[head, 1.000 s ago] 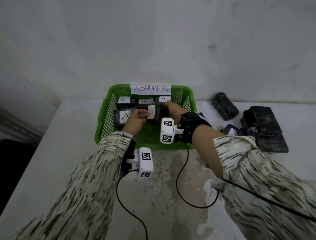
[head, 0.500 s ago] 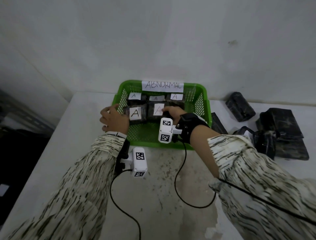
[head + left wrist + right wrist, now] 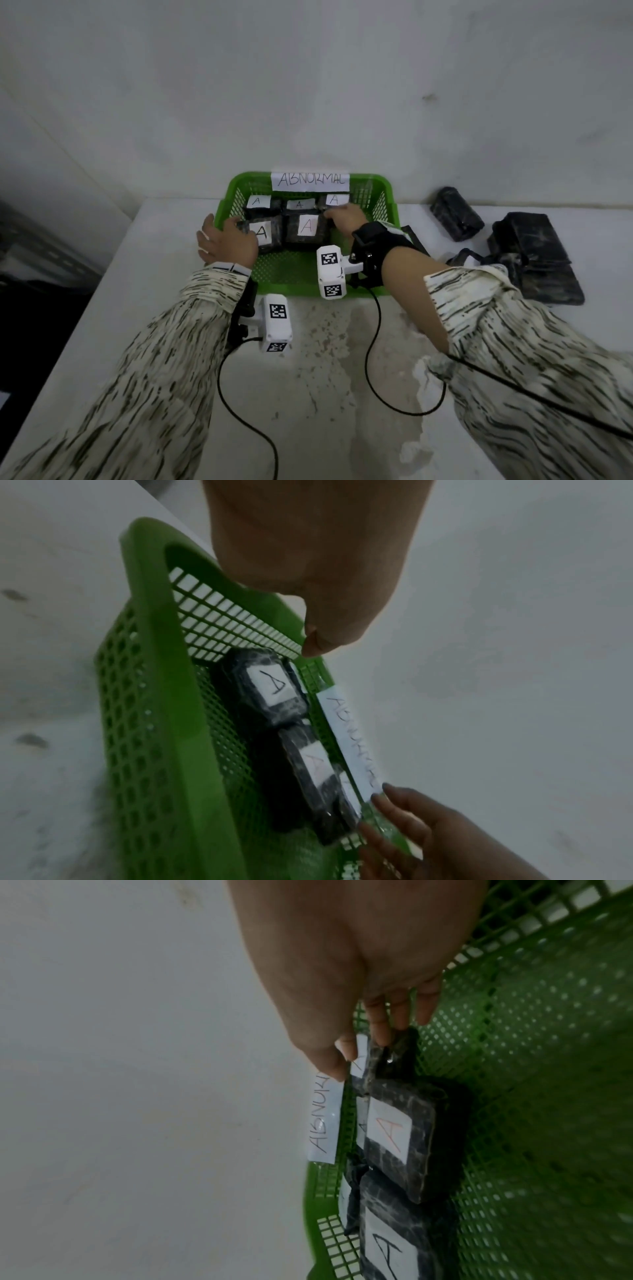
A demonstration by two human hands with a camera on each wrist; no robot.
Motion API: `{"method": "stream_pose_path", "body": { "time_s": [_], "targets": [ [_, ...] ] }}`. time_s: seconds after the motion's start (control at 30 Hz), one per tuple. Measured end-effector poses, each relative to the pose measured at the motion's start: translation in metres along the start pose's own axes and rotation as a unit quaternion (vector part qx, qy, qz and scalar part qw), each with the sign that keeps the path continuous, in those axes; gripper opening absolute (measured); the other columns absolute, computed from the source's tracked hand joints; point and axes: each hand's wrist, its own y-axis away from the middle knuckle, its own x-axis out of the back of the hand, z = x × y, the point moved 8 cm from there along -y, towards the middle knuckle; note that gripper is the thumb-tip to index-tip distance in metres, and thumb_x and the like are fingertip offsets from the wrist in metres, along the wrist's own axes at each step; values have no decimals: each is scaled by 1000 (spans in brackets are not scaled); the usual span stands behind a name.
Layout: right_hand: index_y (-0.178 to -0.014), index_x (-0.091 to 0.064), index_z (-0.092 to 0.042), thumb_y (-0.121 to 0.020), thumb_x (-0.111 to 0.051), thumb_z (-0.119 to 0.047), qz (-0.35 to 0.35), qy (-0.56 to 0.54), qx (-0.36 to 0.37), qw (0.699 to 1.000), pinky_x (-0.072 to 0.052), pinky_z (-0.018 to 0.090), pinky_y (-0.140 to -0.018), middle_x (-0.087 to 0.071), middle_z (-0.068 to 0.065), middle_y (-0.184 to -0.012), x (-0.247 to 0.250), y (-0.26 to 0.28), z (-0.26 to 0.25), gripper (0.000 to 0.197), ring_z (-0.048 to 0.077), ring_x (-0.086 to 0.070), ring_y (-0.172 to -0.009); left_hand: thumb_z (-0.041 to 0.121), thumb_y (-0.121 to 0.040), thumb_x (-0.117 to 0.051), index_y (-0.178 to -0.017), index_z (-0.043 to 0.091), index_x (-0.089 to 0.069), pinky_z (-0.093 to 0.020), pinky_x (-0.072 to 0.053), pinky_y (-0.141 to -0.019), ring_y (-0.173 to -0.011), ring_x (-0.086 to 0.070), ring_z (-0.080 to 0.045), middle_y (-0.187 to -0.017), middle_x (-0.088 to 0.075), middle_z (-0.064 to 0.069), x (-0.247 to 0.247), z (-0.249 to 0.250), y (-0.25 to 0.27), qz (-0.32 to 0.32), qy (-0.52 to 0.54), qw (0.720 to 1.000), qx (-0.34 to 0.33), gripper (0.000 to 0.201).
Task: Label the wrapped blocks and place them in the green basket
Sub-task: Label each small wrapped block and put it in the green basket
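Observation:
The green basket (image 3: 298, 288) stands against the wall with a paper sign reading ABNORMAL (image 3: 310, 180) on its back rim. Several dark wrapped blocks labelled A lie inside it. A red-A block (image 3: 306, 228) lies flat at the front middle, beside a black-A block (image 3: 265, 233). My left hand (image 3: 226, 240) rests relaxed over the basket's left rim (image 3: 178, 669) and holds nothing. My right hand (image 3: 342, 219) is inside the basket, its straight fingertips (image 3: 382, 1037) touching the back-right block (image 3: 334, 200). The red-A block (image 3: 390, 1129) lies free of both hands.
Several unlabelled dark wrapped blocks (image 3: 455, 214) (image 3: 534, 246) lie on the white table to the right of the basket. A flat dark piece (image 3: 414, 236) sits against the basket's right side. The wall stands close behind. The table's left edge (image 3: 113, 260) drops off.
Both hands let go of the red-A block, which now lies flat in the front row. My left hand drew back to the left rim; my right hand shifted to the back right.

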Motion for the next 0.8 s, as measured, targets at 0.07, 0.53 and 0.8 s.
{"method": "stream_pose_path", "body": {
  "time_s": [0.07, 0.53, 0.8],
  "targets": [
    [-116, -63, -7, -88, -60, -20, 58, -8, 48, 997, -42, 42, -103, -62, 14, -124, 25, 9, -10, 32, 31, -55, -117, 18, -84, -54, -124, 23, -56, -46, -2, -117, -143, -9, -29, -153, -21, -4, -5, 20, 15, -66, -14, 997, -49, 40],
    [-120, -58, -21, -82, -61, -28, 202, 161, -2, 966, -36, 39, -102, -47, 17, -133, 193, 56, 104, 38, 36, -37, -127, 41, -96, -40, -139, 21, -38, -42, -14, -114, -138, -24, -30, -146, -33, -13, -115, 109, 184, -283, -55, 937, -197, 48],
    [-131, -49, -27, -76, -66, -60, 80, 250, 24, 965, -32, 43, -103, -58, 11, -127, 162, 49, 132, 66, 34, -42, -125, 33, -99, -34, -148, 18, -21, -49, -13, -115, -139, -25, -29, -150, -33, -8, -136, 111, 205, -276, -152, 911, -267, 53]
  ]
}}
